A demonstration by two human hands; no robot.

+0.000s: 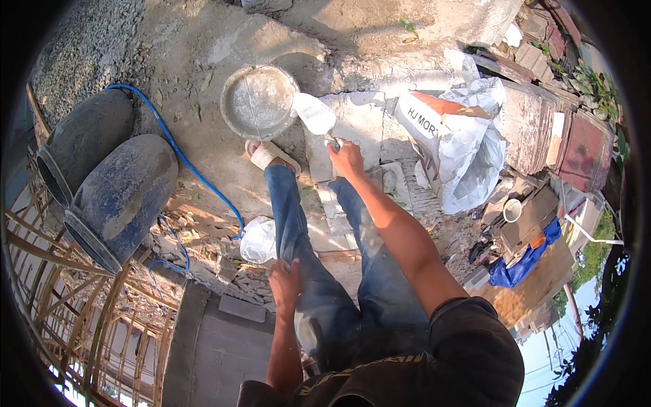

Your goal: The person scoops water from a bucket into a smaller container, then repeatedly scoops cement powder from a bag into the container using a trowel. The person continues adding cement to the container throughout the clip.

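Observation:
My right hand [347,158] grips the handle of a trowel [315,114]. Its blade looks bright white, and whether that is powder or glare I cannot tell. The blade's tip is beside the right rim of a round shallow basin [260,102], crusted grey inside. To the right of the trowel sits an open white mortar bag [427,122] with an orange patch and printed writing, its plastic top crumpled. My left hand [286,282] lies against the left leg of my jeans [287,213]; its grip is hard to make out.
Two large dark drums [124,196] lie tilted at the left. A blue hose [185,160] curves over the ground towards a white plastic bag [258,241]. Gravel [86,56] covers the upper left. Stacked tiles [529,122] and a blue cloth [513,272] lie at the right.

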